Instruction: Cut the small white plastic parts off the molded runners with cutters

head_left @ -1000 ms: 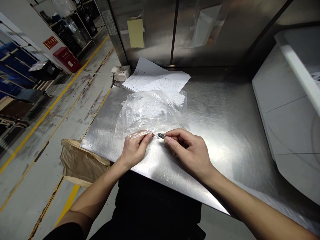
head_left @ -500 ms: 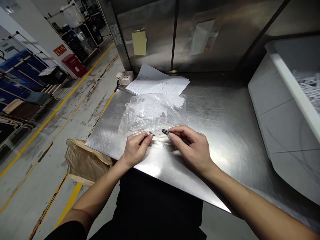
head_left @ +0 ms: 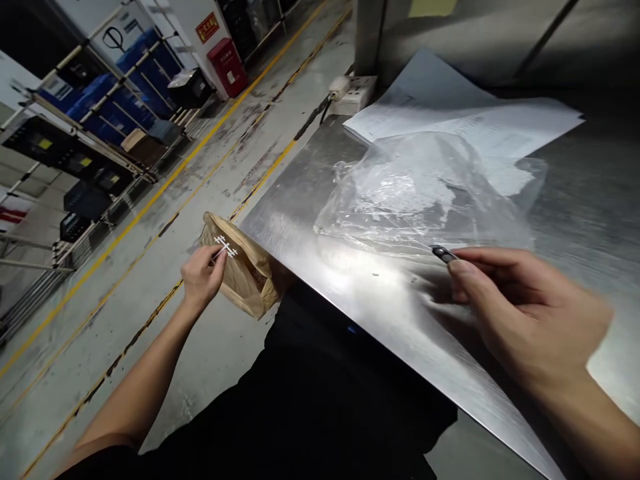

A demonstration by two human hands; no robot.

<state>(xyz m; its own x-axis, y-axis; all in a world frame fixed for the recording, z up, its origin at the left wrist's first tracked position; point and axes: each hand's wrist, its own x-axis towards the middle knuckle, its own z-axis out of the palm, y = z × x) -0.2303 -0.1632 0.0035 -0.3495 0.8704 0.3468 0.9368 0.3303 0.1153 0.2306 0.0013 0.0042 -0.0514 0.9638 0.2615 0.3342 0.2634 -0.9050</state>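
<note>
My left hand (head_left: 203, 277) is off the table's left edge, closed in a pinch on a small white branched plastic sprue (head_left: 226, 247). Just below the sprue gapes a brown paper-like bag (head_left: 245, 283). My right hand (head_left: 520, 300), over the steel table, pinches a short dark metal tool (head_left: 444, 254) with a rounded tip; most of it is hidden by the fingers, so its exact kind does not show. Beyond that hand lies a clear plastic bag (head_left: 410, 193) with white bits in it. Two tiny bits rest on the steel in front of the bag.
Printed papers (head_left: 500, 120) lie behind the plastic bag, and a white power socket (head_left: 355, 93) sits at the table's back left corner. The steel table (head_left: 310, 220) ends on the left above a floor with yellow lines. Racks with blue bins (head_left: 105, 103) stand farther off.
My left hand has moved left from the table to above the brown bag, carrying the sprue. The right hand still holds the dark tool over the table. The view has swung left.
</note>
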